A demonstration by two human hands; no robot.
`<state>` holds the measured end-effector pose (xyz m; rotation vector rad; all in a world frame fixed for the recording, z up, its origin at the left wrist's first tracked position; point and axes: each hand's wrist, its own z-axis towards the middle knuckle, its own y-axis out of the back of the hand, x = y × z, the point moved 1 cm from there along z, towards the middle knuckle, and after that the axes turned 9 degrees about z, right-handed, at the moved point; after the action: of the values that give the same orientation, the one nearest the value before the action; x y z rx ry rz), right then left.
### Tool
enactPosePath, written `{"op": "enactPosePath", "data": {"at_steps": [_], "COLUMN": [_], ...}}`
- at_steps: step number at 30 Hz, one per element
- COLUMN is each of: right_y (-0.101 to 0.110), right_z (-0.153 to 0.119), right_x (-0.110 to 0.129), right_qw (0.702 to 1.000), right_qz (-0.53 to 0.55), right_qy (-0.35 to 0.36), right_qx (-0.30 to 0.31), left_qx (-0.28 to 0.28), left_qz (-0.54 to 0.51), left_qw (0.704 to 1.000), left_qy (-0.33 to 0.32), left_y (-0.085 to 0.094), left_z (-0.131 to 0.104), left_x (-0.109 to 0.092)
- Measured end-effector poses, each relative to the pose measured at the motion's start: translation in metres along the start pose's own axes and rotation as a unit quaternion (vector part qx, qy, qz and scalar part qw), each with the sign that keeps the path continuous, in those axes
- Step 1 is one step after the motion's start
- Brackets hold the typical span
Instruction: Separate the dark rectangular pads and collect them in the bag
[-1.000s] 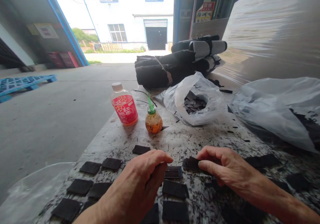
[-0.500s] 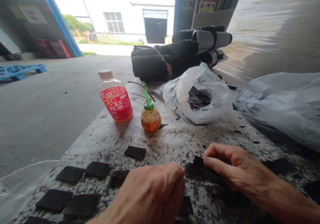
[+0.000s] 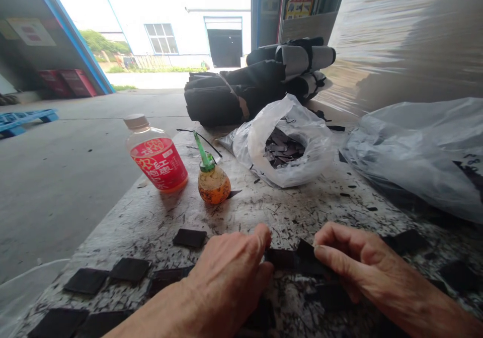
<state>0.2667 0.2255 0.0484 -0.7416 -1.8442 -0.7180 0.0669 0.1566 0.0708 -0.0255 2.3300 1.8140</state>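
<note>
My right hand (image 3: 358, 255) is closed in a pinch on the raised flap of a flat black piece (image 3: 281, 258) lying low over the table. Curled beside that piece's left end is my left hand (image 3: 234, 265); its fingertips face away, and whatever they hold is hidden. Under my left wrist a shiny dark piece (image 3: 166, 279) shows in part. Further flat black rectangles lie around my hands, such as one black rectangle (image 3: 189, 238) beyond my left hand and another black rectangle (image 3: 130, 269) to the left.
Black scraps litter the pale tabletop (image 3: 151, 222). Beyond my hands stand a red-labelled drink bottle (image 3: 158, 164) and a small round bottle with a green spout (image 3: 214, 186). A plastic bag (image 3: 245, 149) holds dark strips. Black rolls (image 3: 234, 96) lie behind; another plastic bag (image 3: 411, 147) is at right.
My left hand has shifted slightly up toward the black piece's left end. My right hand keeps its pinch, and the flap stands more tilted. The whole view has swung a little to the right.
</note>
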Motion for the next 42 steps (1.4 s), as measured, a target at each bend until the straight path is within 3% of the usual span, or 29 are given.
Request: {"op": "enactPosePath", "data": {"at_steps": [8, 14, 22, 29, 36, 42], "right_y": [-0.001, -0.002, -0.006, -0.022, -0.030, -0.034], "right_z": [0.001, 0.001, -0.004, 0.011, 0.020, 0.022], "right_x": [-0.003, -0.002, 0.020, 0.029, 0.031, 0.035], "right_qw": [1.000, 1.000, 0.989, 0.974, 0.972, 0.975], "right_qz": [0.015, -0.009, -0.144, -0.220, -0.224, -0.212], "right_qy": [0.017, 0.006, -0.021, 0.051, 0.060, 0.040], "right_qx": [-0.001, 0.007, 0.013, 0.033, 0.039, 0.056], "left_qx": [-0.035, -0.050, -0.039, 0.015, -0.038, -0.053], "left_qz": [0.099, 0.114, 0.064, -0.036, -0.027, 0.013], "left_qw": [0.993, 0.990, 0.997, 0.999, 0.999, 0.998], "left_qy": [-0.045, -0.058, -0.037, -0.015, 0.009, -0.001], "left_y": [-0.002, 0.001, 0.003, 0.013, 0.017, 0.014], "left_z": [0.003, 0.005, 0.001, 0.000, 0.003, -0.013], "left_x": [-0.004, 0.003, 0.004, 0.009, 0.015, 0.024]}}
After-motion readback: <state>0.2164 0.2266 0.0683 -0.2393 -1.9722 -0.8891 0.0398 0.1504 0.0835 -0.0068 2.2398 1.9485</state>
